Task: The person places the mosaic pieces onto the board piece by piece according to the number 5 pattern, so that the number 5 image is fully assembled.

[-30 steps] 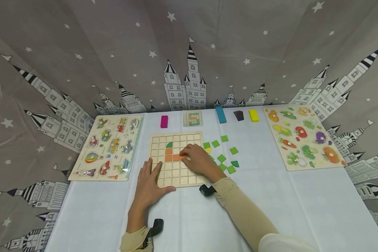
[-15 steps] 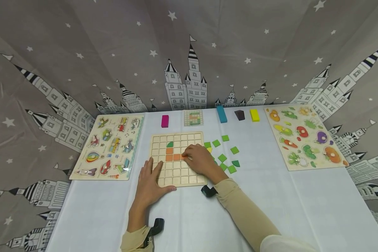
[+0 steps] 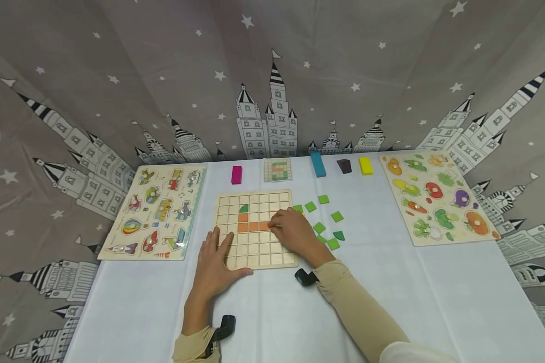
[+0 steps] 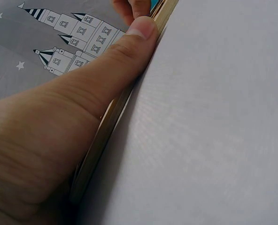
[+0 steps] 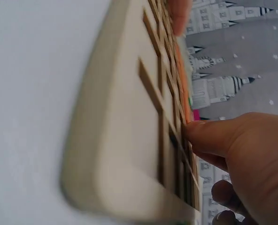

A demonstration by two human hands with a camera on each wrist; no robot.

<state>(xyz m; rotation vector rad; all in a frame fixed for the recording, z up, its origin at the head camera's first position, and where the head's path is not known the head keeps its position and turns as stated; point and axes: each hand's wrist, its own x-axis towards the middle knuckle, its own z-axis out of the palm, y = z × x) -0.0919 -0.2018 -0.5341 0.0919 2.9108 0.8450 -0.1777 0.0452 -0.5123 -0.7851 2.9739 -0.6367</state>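
Wooden grid board [image 3: 250, 250] holds four orange tiles [image 3: 253, 227] and a green quarter-round [image 3: 243, 208]

The square board lies flat on the counter [image 3: 363, 302], pale wood with a rounded corner and thin raised strips parting its square cells. The flat, square orange tiles form an L: two stacked in the third column from the left, the lower one starting a row of three that runs right. The rightmost tile's far end is covered, so whether it is fully seated cannot be told. The quarter-round fills the cell directly above the upper tile, curved side facing upper left.
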